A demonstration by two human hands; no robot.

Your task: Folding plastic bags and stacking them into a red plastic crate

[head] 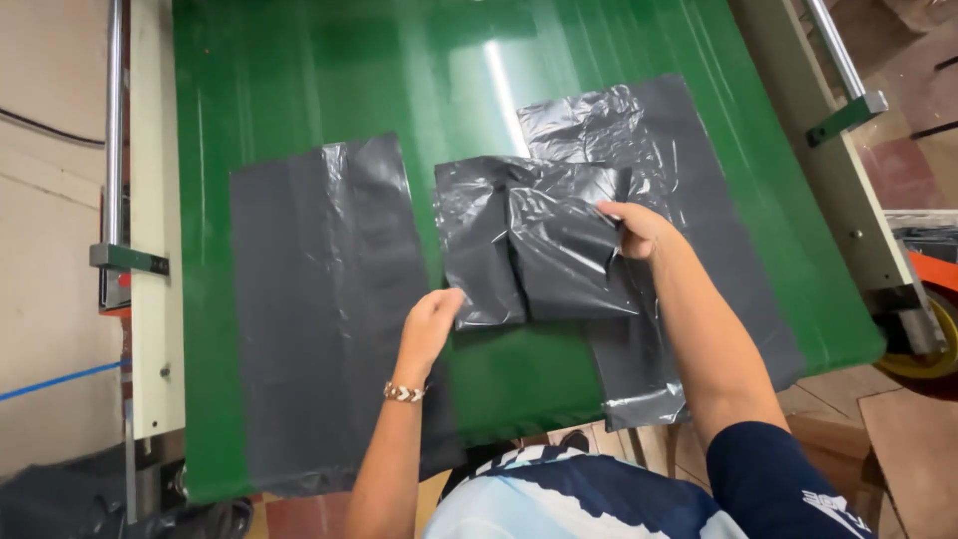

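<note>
A folded black plastic bag (529, 250) lies crumpled in the middle of the green belt (329, 80). My right hand (633, 230) pinches its folded right edge. My left hand (431, 321) holds its lower left corner; a bracelet is on that wrist. Under the folded bag, a second black bag (699, 240) lies spread out to the right, its end hanging over the belt's near edge. A third flat black bag (319, 309) lies on the left of the belt, apart from my hands.
Cream metal side rails (155, 220) with steel rods run along both sides of the belt. A yellow wheel (933, 349) sits at the right. More black plastic (60, 499) is heaped at the lower left on the floor.
</note>
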